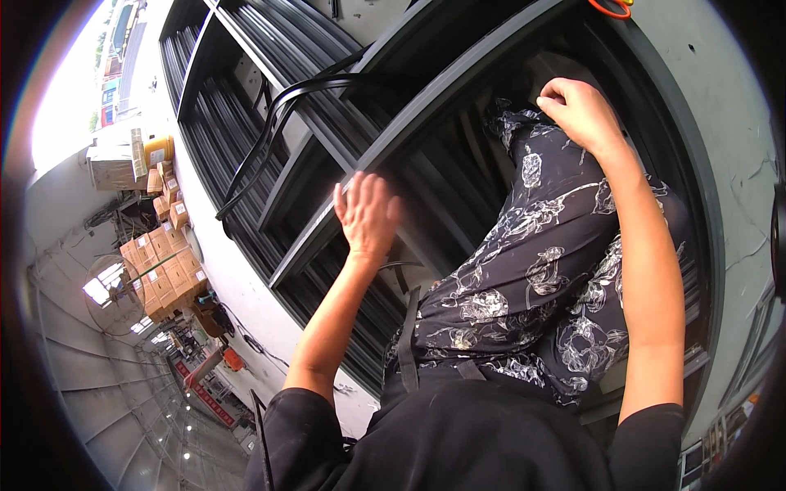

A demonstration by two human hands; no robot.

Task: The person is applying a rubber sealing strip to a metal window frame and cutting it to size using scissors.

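Note:
My left hand [366,219] is stretched flat, its fingers slightly blurred. It lies at a dark grey metal frame bar [450,92]; whether it touches the bar I cannot tell. My right hand [580,113] is held above my knee in patterned dark trousers [524,254], with its fingers curled in. What is inside those fingers, if anything, is hidden. A black rubber-like strip [282,102] loops loosely across the frame beyond my left hand. Long dark ribbed profiles [327,123] lie in the frame's sections.
My legs are inside one bay of the large frame, whose curved-looking side bar [684,155] runs along my right. An orange ring-like item [610,8] sits at the far edge. Stacked cardboard boxes [168,270] and an orange object [234,360] stand on the left.

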